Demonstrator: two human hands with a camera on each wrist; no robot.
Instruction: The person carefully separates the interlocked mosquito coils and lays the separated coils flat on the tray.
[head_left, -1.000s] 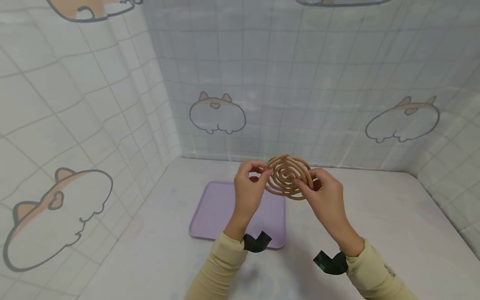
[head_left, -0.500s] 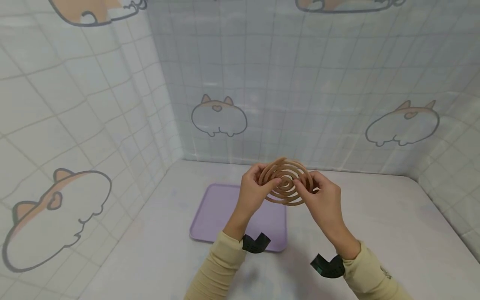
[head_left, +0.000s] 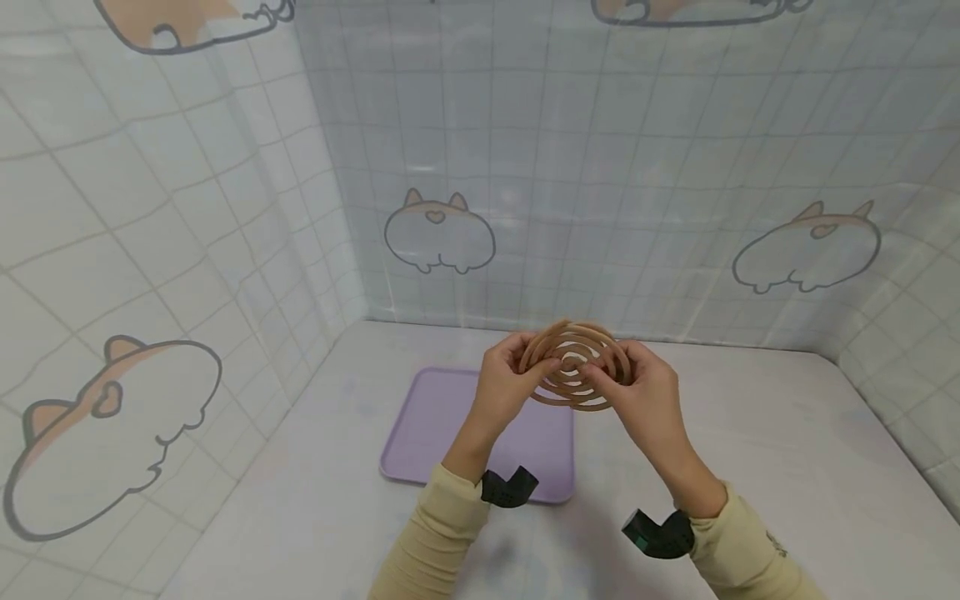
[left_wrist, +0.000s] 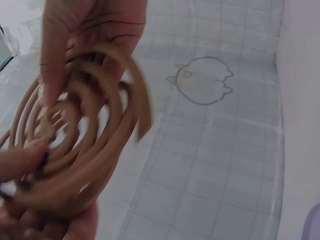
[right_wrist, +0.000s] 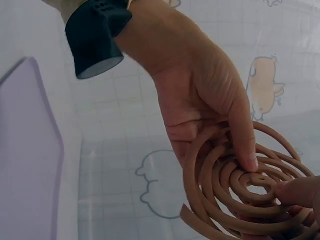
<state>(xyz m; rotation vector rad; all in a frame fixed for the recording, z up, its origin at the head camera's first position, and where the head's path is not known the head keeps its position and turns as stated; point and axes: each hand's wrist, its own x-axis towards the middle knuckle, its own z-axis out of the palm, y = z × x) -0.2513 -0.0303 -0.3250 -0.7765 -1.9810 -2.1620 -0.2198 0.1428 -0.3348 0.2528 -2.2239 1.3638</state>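
A brown mosquito coil (head_left: 551, 340), seemingly two spirals nested together, is held up above the table in both hands. My left hand (head_left: 501, 382) grips its left side, thumb on the face near the centre and fingers behind the rim. On the opposite side my right hand (head_left: 647, 390) pinches it likewise, its thumb close to the other thumb. In the right wrist view the coil (right_wrist: 191, 170) shows its turns spread at different depths, with one loose outer end. The left wrist view shows the coil (left_wrist: 142, 112) blurred. Fingers behind it are mostly hidden.
A flat lilac tray (head_left: 431, 425) lies on the white table (head_left: 757, 433), below and left of the hands. Sheets with a grid and corgi drawings form a back wall (head_left: 570, 167) and side walls. Dark wrist cameras (head_left: 510, 487) stick out from both cuffs.
My left hand has slid inward over the coil, its thumb moving from the left edge toward the centre. The coil's turns have shifted out of their flat arrangement. The tray stays put.
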